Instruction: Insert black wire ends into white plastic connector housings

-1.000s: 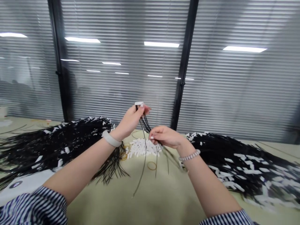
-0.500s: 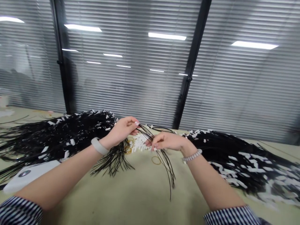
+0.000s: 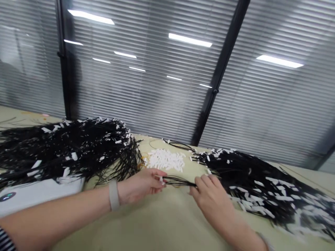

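Note:
A small bundle of thin black wires (image 3: pixel 179 181) stretches between my two hands over the table. My left hand (image 3: pixel 146 184) pinches its left end, where a small white piece shows at the fingertips. My right hand (image 3: pixel 213 198) is closed round the other end, back of the hand up; the wire ends beyond it are hidden. Just behind the hands lies a heap of small white pieces (image 3: pixel 166 159). Some loose dark wires (image 3: pixel 131 160) lie left of that heap.
A large pile of black wires with white tags (image 3: pixel 86 146) covers the left, another such pile (image 3: pixel 251 170) the right. A white device (image 3: pixel 44 193) lies under my left forearm. Behind the pale green table (image 3: pixel 146 226) stand glass panels with blinds (image 3: pixel 146 69).
Both hands have come lower and nearer. My right hand has moved right and turned palm down; the wires, which slanted downward with loose ends hanging, now run nearly level between the hands.

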The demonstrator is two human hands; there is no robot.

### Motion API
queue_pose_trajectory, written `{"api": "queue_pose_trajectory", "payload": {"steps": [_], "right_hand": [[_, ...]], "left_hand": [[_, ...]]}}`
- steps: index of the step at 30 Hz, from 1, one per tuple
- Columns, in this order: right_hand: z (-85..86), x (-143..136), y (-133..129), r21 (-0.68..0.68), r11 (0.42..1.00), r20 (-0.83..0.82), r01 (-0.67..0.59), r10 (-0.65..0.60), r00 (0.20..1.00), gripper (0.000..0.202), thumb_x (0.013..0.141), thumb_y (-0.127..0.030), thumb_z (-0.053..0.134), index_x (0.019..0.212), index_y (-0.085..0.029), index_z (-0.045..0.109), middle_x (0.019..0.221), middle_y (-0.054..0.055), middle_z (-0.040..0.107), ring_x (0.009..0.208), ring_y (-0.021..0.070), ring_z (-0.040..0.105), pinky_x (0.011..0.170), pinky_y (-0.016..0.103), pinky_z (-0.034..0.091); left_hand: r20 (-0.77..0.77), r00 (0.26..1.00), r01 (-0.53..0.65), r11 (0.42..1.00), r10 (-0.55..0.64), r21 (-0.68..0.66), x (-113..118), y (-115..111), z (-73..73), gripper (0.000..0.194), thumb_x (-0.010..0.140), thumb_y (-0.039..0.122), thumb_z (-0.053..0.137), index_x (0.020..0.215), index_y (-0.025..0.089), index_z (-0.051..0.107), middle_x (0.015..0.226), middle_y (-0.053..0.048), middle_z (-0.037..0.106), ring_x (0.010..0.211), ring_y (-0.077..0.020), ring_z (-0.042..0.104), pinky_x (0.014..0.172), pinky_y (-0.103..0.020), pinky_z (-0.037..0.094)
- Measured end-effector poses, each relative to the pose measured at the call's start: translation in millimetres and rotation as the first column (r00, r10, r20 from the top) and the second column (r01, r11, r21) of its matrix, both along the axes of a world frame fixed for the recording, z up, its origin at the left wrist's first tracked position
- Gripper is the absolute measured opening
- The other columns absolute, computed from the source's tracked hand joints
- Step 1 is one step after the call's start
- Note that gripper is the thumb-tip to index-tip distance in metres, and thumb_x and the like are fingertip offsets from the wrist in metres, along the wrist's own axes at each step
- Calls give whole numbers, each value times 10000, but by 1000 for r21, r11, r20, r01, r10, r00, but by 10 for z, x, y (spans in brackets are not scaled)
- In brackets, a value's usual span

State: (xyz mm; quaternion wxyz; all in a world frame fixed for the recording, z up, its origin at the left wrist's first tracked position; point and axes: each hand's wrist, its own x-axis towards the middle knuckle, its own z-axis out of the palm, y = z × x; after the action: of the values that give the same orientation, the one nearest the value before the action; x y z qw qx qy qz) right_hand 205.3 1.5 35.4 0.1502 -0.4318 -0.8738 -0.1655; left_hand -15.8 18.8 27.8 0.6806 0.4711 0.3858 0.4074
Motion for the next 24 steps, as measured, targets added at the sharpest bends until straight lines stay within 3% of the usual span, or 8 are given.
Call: {"api": "queue_pose_trajectory", "payload": {"steps": [3,5,7,9,12,17,21,24], "right_hand": [[-170,150,-69,-74,993,-28,-93,91,995,129,784,-208,566,681,-221,641,970,91,576,976,257,502,847,433,374],[-87,229,-53,-262,939,-240,-221,158,958,127,815,-290,545,758,-249,650,1047,66,566,996,206,518,812,346,429],[89,243,6,-392,864,-499,-315,88,862,124,810,-329,552,830,-236,631,828,44,598,754,141,568,668,277,462],[274,170,98,-453,823,-660,-342,-52,749,198,734,-361,636,864,-218,589,656,-6,542,575,104,514,519,227,429],[441,-66,272,-563,720,-664,-405,-102,741,192,671,-326,690,700,-181,568,572,-29,520,518,72,467,479,197,378],[403,-444,521,-680,545,-622,-490,-75,779,174,738,-311,607,800,-154,649,629,1,606,569,86,540,563,219,444],[325,-516,610,-691,513,-594,-509,-2,804,146,725,-278,622,708,-139,663,644,6,601,586,74,508,570,203,417],[274,-493,647,-704,501,-588,-503,-14,809,125,730,-246,613,776,-140,660,704,17,625,625,81,534,602,209,433]], "left_hand": [[13,1000,4,995,-3,-95,63,-63,-126,324,600,108,656,888,171,524,743,17,576,640,-112,581,582,-254,447],[22,1000,15,992,-13,-126,79,-90,-165,348,600,72,626,908,182,505,770,27,562,640,-111,584,584,-265,459],[28,999,33,989,-30,-141,82,-108,-192,354,600,43,608,907,181,499,780,30,556,633,-104,586,591,-259,464],[29,999,46,988,-42,-145,82,-122,-221,315,621,48,606,889,177,502,794,25,562,629,-95,589,605,-246,464],[31,999,38,991,-34,-125,85,-143,-272,205,687,136,618,860,173,515,801,7,581,641,-97,600,630,-242,466],[37,999,-18,999,20,-42,95,-172,-344,195,703,280,654,816,176,533,747,16,569,612,-102,596,611,-250,467],[-6,999,-36,999,36,-2,109,-181,-347,232,719,356,627,802,168,519,735,31,545,610,-97,586,591,-244,462],[-79,997,-24,1000,25,8,122,-190,-315,238,731,368,600,755,150,508,704,36,516,638,-107,585,593,-245,466]]}}
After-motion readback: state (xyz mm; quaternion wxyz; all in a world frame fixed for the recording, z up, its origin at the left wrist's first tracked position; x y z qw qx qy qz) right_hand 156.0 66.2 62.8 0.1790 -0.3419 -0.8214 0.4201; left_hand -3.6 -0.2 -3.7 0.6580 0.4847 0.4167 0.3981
